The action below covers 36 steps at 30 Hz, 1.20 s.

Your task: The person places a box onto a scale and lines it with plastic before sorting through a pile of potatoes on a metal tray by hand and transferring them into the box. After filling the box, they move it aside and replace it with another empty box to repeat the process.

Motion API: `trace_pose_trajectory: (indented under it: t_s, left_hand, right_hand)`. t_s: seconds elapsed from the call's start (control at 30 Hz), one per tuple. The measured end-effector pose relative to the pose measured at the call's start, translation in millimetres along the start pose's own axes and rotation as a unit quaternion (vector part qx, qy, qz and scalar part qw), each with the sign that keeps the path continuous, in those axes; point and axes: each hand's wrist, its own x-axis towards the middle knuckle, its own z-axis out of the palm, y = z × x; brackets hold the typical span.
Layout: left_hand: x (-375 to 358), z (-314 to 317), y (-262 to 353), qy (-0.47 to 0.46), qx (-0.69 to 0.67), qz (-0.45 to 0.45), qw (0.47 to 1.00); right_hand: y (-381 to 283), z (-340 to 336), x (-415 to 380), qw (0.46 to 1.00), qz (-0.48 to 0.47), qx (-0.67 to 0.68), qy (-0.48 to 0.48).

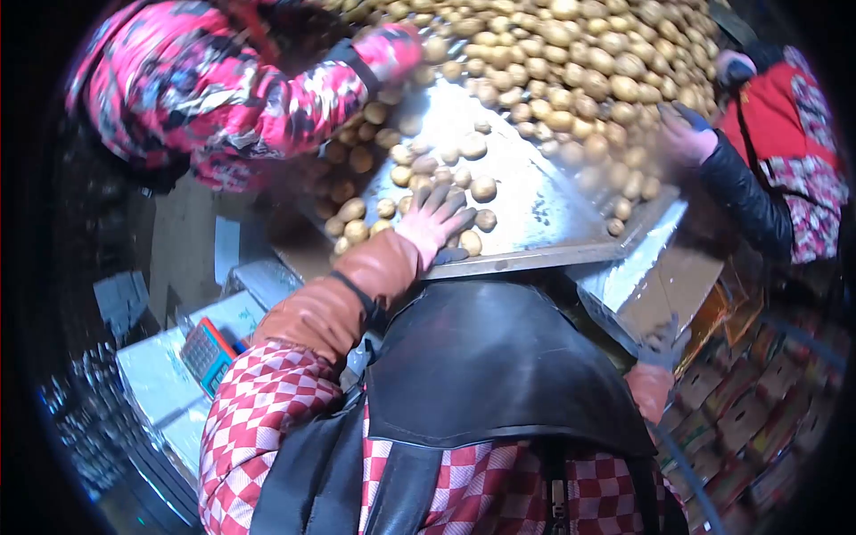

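My left hand (435, 223), in a pink glove with dark grey fingers, is spread over several potatoes (482, 188) at the near left of a metal sorting table (526, 205). Its fingers lie on or just above them; whether they press on any one I cannot make out. Low on the right, beyond the table's front rim, my right hand (662, 346) in a greyish glove is beside an open cardboard box (670, 290). Blur hides how its fingers are bent and whether they touch the box.
A large potato heap (588, 67) covers the table's far side. Co-workers' gloved hands reach in from the left (390, 52) and right (688, 135). A calculator (208, 355) rests on white boxes (160, 374) at left. Printed cartons (749, 410) stand at lower right.
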Motion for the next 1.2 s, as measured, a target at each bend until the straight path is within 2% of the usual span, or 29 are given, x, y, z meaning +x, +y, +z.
trace_pose_trajectory:
  t_s: [0.03,0.07,0.1,0.13,0.17,0.2,0.23,0.27,0.33,0.4,0.43,0.47,0.53,0.57,0.6,0.63,0.67,0.73,0.8,0.83,0.87,0.93,0.97,1.03,1.07,1.1,1.13,1.17,1.2]
  left_hand:
    - [2,-15,-12,0.0,-0.011,-0.008,1.0]
    - [1,5,-29,-0.016,0.038,-0.063,0.997]
    - [4,-12,-38,-0.006,0.009,-0.129,0.992]
    - [7,-34,-47,0.01,-0.018,-0.193,0.981]
    - [3,-38,-63,-0.031,-0.129,-0.267,0.954]
    - [-5,-42,-78,-0.071,-0.238,-0.334,0.909]
    - [-12,-59,-86,-0.114,-0.219,-0.334,0.91]
    - [-24,-60,-83,-0.081,-0.266,-0.391,0.877]
    - [-75,-40,-86,0.026,-0.31,-0.451,0.837]
    - [-120,-16,-90,0.111,-0.109,-0.441,0.884]
    - [-129,-25,-80,0.156,-0.016,-0.447,0.881]
    - [-141,-9,-75,0.21,0.02,-0.483,0.85]
    - [-148,5,-58,0.239,-0.111,-0.573,0.776]
    - [-159,55,-67,0.25,-0.336,-0.59,0.69]
    - [-170,98,-76,0.251,-0.542,-0.571,0.563]
    - [-152,53,-48,0.221,-0.327,-0.568,0.722]
    - [-151,35,-39,0.209,-0.415,-0.593,0.658]
    - [-158,26,-30,0.215,-0.495,-0.612,0.579]
    - [-169,18,-23,0.221,-0.528,-0.625,0.531]
    - [-173,17,-19,0.223,-0.539,-0.63,0.513]
    - [-176,15,-16,0.223,-0.547,-0.635,0.499]
    - [-178,11,-10,0.226,-0.557,-0.638,0.481]
    - [-177,9,-9,0.229,-0.559,-0.638,0.477]
    - [-171,5,-7,0.232,-0.553,-0.634,0.488]
    - [-165,4,-4,0.236,-0.539,-0.627,0.511]
    - [-152,-21,7,0.231,-0.377,-0.647,0.622]
    - [-147,-31,5,0.231,-0.378,-0.649,0.619]
    - [-144,-38,3,0.192,-0.32,-0.615,0.694]
    - [-138,-47,1,0.151,-0.261,-0.572,0.763]
  right_hand:
    - [12,9,55,0.988,0.095,-0.043,-0.111]
    - [12,-1,92,0.988,0.113,-0.102,-0.022]
    - [9,-8,123,0.976,0.13,-0.162,0.074]
    - [42,24,167,0.979,0.158,-0.104,0.073]
    - [72,59,199,0.948,0.146,-0.242,0.145]
    - [89,58,227,0.945,0.171,-0.234,0.148]
    - [121,99,250,0.891,0.169,-0.353,0.228]
    - [134,106,271,0.873,0.222,-0.395,0.178]
    - [195,178,302,0.752,0.255,-0.545,0.269]
    - [205,152,323,0.746,0.288,-0.581,0.151]
    - [222,147,335,0.761,0.299,-0.564,0.113]
    - [235,144,342,0.73,0.269,-0.621,0.09]
    - [274,122,361,0.61,0.328,-0.715,0.095]
    - [284,123,364,0.466,0.264,-0.843,-0.041]
    - [293,125,367,0.295,0.183,-0.921,-0.177]
    - [310,144,385,0.431,0.272,-0.852,-0.116]
    - [324,159,391,0.4,0.21,-0.887,-0.094]
    - [339,132,429,0.524,0.221,-0.82,-0.062]
    - [366,155,451,0.423,0.202,-0.874,-0.124]
    - [372,227,432,0.128,0.185,-0.936,-0.27]
    - [381,210,434,0.128,0.187,-0.933,-0.279]
    - [401,157,438,0.045,-0.134,-0.964,-0.225]
    - [406,148,445,0.046,-0.134,-0.962,-0.233]
    - [402,135,465,0.121,-0.054,-0.955,-0.264]
    - [397,129,474,0.156,-0.014,-0.948,-0.276]
    - [390,121,483,0.191,0.025,-0.939,-0.286]
    - [378,105,486,0.402,0.087,-0.889,-0.202]
    - [364,107,483,0.581,0.215,-0.78,-0.089]
    - [348,110,481,0.719,0.325,-0.614,0.035]
